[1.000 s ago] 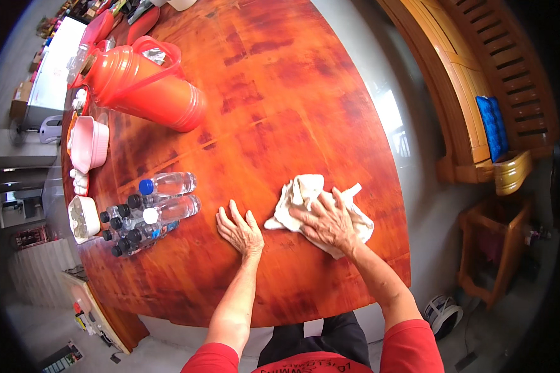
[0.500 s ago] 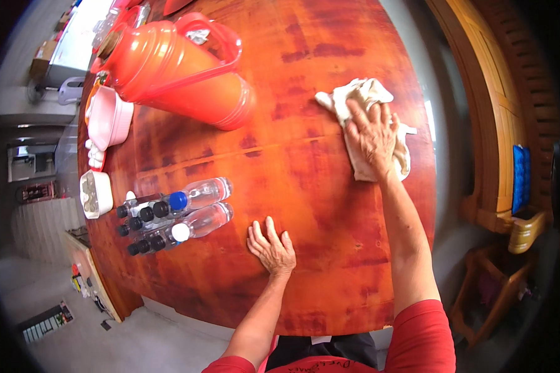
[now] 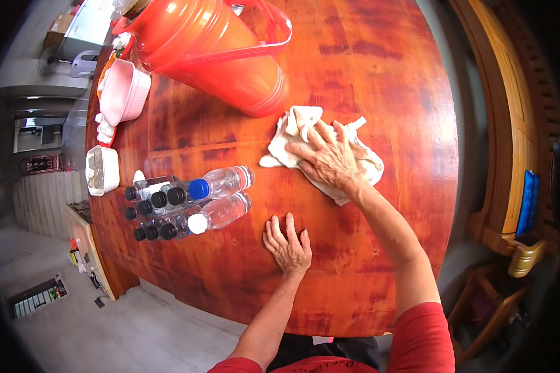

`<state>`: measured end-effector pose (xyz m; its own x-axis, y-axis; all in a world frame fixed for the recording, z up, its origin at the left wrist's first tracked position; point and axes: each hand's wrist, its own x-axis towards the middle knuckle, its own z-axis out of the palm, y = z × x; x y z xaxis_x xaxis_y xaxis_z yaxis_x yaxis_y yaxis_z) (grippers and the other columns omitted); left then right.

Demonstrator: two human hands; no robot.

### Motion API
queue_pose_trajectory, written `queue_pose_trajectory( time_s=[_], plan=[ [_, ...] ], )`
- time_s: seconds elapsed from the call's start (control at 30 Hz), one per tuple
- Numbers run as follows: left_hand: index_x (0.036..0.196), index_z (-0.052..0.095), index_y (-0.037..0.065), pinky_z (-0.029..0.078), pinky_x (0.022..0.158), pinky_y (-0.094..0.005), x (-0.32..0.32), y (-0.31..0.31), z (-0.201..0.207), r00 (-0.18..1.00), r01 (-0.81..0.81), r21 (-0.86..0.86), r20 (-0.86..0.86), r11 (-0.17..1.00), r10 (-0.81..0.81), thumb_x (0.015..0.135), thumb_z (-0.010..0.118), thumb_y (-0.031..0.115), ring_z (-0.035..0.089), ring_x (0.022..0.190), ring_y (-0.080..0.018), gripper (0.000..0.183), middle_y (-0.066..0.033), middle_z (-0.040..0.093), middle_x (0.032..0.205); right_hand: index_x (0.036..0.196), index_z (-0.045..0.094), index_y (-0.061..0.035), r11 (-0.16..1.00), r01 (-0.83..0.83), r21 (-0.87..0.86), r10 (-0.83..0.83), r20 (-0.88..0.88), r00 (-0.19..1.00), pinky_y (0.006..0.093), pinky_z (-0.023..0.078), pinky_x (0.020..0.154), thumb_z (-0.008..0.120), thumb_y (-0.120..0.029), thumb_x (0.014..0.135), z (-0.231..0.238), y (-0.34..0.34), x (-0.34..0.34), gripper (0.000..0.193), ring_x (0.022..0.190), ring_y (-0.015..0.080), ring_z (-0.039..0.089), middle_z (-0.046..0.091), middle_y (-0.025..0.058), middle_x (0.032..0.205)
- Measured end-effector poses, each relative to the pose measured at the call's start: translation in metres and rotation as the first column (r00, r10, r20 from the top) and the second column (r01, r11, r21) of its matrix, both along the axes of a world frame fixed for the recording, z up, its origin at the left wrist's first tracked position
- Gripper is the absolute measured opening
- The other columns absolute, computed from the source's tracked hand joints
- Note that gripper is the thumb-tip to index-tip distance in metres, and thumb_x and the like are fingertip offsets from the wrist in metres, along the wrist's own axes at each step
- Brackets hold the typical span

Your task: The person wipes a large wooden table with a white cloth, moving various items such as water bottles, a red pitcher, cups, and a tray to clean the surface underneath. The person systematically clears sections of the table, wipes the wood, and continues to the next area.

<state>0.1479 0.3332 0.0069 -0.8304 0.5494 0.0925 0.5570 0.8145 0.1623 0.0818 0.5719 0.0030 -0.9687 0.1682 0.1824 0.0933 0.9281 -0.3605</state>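
Observation:
My right hand [image 3: 330, 155] lies spread over a crumpled whitish cloth [image 3: 368, 163] on the reddish-brown wooden table, pressing it flat with stretched fingers. Folds of the cloth bunch up beyond the fingertips. Nearer to me, my left hand [image 3: 289, 247] rests palm down on the bare wood, fingers apart and holding nothing. To its left lie several clear plastic bottles on their sides; one has a blue cap [image 3: 199, 189], one a white cap [image 3: 197, 224], and the others black caps [image 3: 159, 199].
A large orange-red vacuum flask [image 3: 224, 59] with a handle stands at the far left. Along the left edge are a pink plastic basket [image 3: 126, 93] and a small white container [image 3: 108, 169]. The table's right edge [image 3: 452, 186] curves beside wooden furniture [image 3: 510, 124].
My right hand has swept the cloth leftward and slightly nearer, towards the table's middle. My left hand stays on the table. The whole view has shifted a little.

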Motion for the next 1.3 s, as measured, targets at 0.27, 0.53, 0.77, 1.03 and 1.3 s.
queue_pose_trajectory(
  time_s=[0.27, 0.53, 0.77, 1.03, 1.3],
  plan=[
    [0.139, 0.043, 0.006, 0.022, 0.109, -0.0557, 0.0, -0.003, -0.005, 1.0, 0.001, 0.051, 0.017, 0.999, -0.002, 0.096, 0.045, 0.043, 0.028, 0.134, -0.0406, 0.057, -0.0217, 0.032, 0.146, 0.127, 0.058, -0.0364, 0.995, 0.095, -0.035, -0.097, -0.053, 0.994, 0.0715, 0.021, 0.105, 0.065, -0.046, 0.081, 0.004, -0.039, -0.041, 0.048, 0.13, 0.0364, 0.037, 0.046, 0.0132, 0.131],
    [0.142, 0.033, -0.003, 0.023, 0.108, -0.0545, -0.001, -0.007, -0.007, 1.0, 0.012, 0.203, 0.019, 0.979, -0.016, 0.091, 0.041, 0.06, 0.032, 0.131, -0.0417, 0.081, -0.0252, 0.036, 0.141, 0.123, 0.06, -0.0377, 0.957, -0.288, 0.004, 0.288, -0.038, 0.957, 0.0605, 0.027, 0.108, 0.055, -0.045, 0.089, 0.018, -0.047, 0.045, 0.035, 0.129, 0.0275, 0.043, 0.05, 0.0075, 0.131],
    [0.142, 0.037, 0.002, 0.027, 0.106, -0.0524, -0.002, -0.009, -0.008, 0.999, 0.038, 0.25, -0.043, 0.968, -0.028, 0.088, 0.042, 0.069, 0.035, 0.131, -0.0392, 0.086, -0.0229, 0.038, 0.14, 0.128, 0.056, -0.0402, 0.98, -0.198, 0.001, 0.196, 0.132, 0.972, 0.0597, 0.024, 0.11, 0.056, -0.051, 0.088, 0.027, -0.039, 0.144, 0.042, 0.129, 0.0283, 0.042, 0.051, 0.0057, 0.127],
    [0.141, 0.041, 0.009, 0.029, 0.105, -0.0512, 0.003, -0.009, -0.013, 0.991, 0.073, 0.166, -0.126, 0.983, -0.052, 0.086, 0.059, 0.053, 0.037, 0.128, -0.0374, 0.072, -0.0187, 0.039, 0.14, 0.129, 0.057, -0.0417, 0.804, 0.581, 0.125, -0.591, 0.057, 0.805, 0.0631, 0.021, 0.108, 0.057, -0.049, 0.088, 0.016, -0.002, 0.252, 0.042, 0.133, 0.0323, 0.035, 0.047, 0.0081, 0.133],
    [0.141, 0.041, 0.012, 0.027, 0.106, -0.0544, -0.002, -0.017, -0.019, 0.978, 0.157, 0.095, -0.155, 0.983, -0.141, 0.081, 0.062, 0.063, 0.032, 0.131, -0.0384, 0.081, -0.0194, 0.034, 0.142, 0.128, 0.058, -0.0408, 0.479, 0.867, 0.141, -0.878, 0.058, 0.476, 0.0608, 0.019, 0.108, 0.061, -0.044, 0.085, 0.016, -0.099, 0.364, 0.043, 0.131, 0.0336, 0.034, 0.046, 0.0083, 0.135]
  ],
)
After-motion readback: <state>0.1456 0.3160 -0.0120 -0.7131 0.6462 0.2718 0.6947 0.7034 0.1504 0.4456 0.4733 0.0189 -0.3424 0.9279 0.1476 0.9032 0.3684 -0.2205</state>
